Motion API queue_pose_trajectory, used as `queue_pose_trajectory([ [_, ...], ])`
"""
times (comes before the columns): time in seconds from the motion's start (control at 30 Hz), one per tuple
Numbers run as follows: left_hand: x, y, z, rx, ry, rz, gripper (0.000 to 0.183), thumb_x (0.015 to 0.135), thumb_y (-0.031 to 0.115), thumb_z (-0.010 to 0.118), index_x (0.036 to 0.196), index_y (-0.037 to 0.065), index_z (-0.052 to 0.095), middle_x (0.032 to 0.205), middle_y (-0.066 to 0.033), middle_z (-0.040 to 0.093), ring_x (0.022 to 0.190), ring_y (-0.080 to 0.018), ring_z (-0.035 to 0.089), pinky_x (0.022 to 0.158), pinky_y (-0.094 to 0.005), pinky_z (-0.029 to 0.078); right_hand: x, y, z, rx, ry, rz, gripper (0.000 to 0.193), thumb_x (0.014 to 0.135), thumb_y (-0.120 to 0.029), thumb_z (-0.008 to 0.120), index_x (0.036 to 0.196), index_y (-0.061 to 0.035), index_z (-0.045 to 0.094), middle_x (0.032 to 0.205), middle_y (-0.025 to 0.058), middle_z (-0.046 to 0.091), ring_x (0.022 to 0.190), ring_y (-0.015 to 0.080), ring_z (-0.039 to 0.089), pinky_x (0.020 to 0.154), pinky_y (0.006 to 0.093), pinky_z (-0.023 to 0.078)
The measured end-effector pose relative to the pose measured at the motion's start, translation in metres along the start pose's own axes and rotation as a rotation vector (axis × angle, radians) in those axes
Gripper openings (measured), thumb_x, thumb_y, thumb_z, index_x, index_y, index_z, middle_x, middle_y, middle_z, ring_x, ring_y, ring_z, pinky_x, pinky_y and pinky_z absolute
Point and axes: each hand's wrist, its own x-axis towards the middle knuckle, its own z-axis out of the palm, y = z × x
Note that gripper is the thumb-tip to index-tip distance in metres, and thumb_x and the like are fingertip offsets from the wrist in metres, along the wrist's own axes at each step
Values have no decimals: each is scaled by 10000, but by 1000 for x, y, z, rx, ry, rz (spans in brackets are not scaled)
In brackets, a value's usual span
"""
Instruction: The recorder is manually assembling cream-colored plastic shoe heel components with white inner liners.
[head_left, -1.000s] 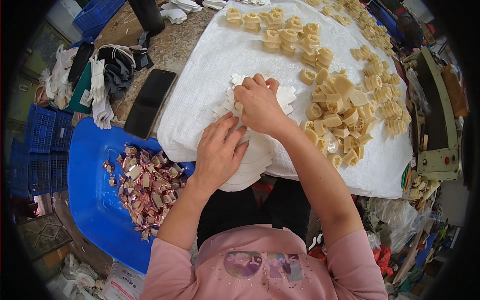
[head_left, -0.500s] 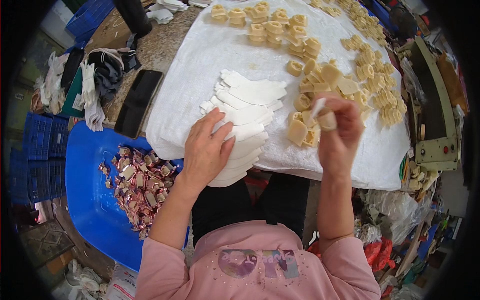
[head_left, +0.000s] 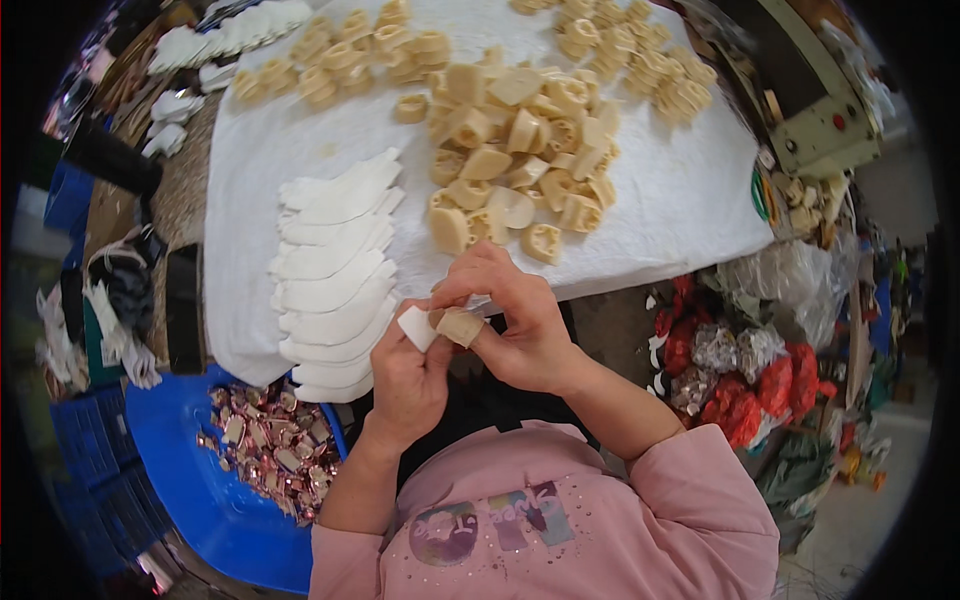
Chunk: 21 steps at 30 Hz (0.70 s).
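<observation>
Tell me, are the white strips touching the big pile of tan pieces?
Apart. The head view shows a bare band of white cloth between the white strips and the pile of tan pieces.

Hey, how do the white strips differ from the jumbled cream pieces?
The white strips look flat and thin, while the jumbled cream pieces are chunky, some hollow. The white strips overlap in a neat column; the cream pieces lie heaped at odd angles. Both rest on the white cloth.
</observation>
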Motion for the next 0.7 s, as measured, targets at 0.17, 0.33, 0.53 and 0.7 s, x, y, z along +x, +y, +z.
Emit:
queue_pose_trajectory([
  [0.17, -4, -4, 11, -338, 67, -384, 332, 983, 218, 448, 1160, -29, 583, 816, -44, 545, 658, -106, 475, 579, -237, 384, -24, 21, -52, -411, 200, -38, 318, 672, 77, 622, 958, -61, 598, 868, 79, 609, 843, 297, 549, 747, 369, 458],
  [0.33, -4, -3, 17, -982, 229, -674, 375, 982, 201, 451, 1270, -37, 463, 820, -51, 534, 566, -80, 418, 481, -217, 330, -39, 40, -62, -900, 136, 71, 423, 587, 108, 585, 971, -69, 605, 1017, 75, 597, 944, 303, 509, 778, 412, 436],
  [0.53, -5, -2, 19, -987, 179, -594, 387, 980, 133, 407, 1316, -59, 390, 953, -108, 568, 701, -127, 507, 583, -254, 400, -44, 37, -62, -852, 116, 32, 423, 605, 95, 565, 998, -59, 598, 1083, 92, 568, 1010, 321, 485, 862, 429, 426],
  [0.7, -1, 2, 17, -1003, 229, -570, 419, 995, 189, 364, 1300, -98, 387, 946, -135, 592, 734, -147, 534, 623, -266, 416, -33, 1, -74, -773, -122, 227, 330, 662, 74, 562, 981, -8, 585, 1072, 164, 539, 1023, 351, 486, 879, 405, 429],
])
